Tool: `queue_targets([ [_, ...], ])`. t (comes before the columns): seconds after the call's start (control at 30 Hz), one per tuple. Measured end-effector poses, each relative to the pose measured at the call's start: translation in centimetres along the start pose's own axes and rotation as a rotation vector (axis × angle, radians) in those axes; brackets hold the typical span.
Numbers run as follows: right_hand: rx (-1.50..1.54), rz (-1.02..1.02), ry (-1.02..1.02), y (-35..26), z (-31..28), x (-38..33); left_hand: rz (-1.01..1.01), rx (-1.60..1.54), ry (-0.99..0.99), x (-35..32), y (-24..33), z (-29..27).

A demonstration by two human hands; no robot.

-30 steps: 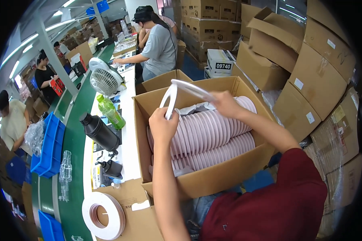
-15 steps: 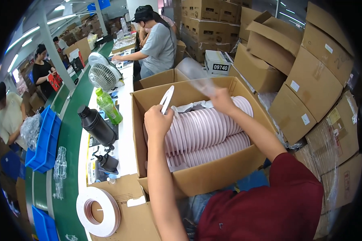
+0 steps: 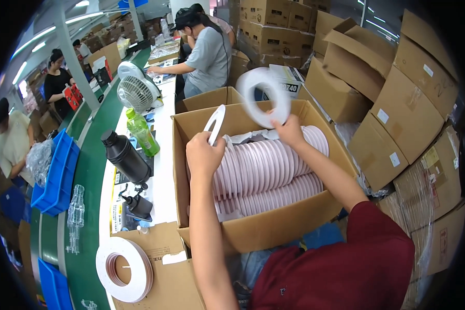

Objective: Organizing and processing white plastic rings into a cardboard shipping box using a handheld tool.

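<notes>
Head cam: left hand [image 3: 205,153]'s pinching a white ring [image 3: 220,124] nearly edge-on, right hand [image 3: 290,130]'s got a blurry ring [image 3: 282,101] by its rim. Both hover over a box [image 3: 279,227] of stacked rings [image 3: 263,165], probably propped upright by neighbours.

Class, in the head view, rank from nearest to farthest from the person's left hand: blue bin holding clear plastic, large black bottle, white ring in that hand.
1. White ring: gripped in the left hand.
2. Black bottle: left of the hand.
3. Blue bin: farther left.
</notes>
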State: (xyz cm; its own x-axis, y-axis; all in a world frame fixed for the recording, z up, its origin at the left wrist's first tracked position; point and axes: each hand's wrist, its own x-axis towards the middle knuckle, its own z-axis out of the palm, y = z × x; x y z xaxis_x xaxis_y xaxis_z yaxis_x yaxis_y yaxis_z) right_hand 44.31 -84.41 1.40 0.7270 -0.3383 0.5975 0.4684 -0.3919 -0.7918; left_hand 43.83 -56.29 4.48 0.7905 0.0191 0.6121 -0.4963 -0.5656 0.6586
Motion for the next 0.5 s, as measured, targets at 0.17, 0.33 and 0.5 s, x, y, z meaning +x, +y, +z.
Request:
queue_targets([
  [0.17,-0.219,-0.157,-0.201,-0.8,0.7,0.7,0.02,0.011,0.043,0.3,-0.5,-0.1],
  [0.33,-0.365,-0.246,-0.431,0.5,0.4,-1.1,-0.014,0.045,-0.016,0.4,-0.9,0.1],
  [0.5,-0.374,-0.068,-0.207,0.3,-0.2,-0.7,0.041,0.024,0.187,0.7,-1.0,-0.6],
])
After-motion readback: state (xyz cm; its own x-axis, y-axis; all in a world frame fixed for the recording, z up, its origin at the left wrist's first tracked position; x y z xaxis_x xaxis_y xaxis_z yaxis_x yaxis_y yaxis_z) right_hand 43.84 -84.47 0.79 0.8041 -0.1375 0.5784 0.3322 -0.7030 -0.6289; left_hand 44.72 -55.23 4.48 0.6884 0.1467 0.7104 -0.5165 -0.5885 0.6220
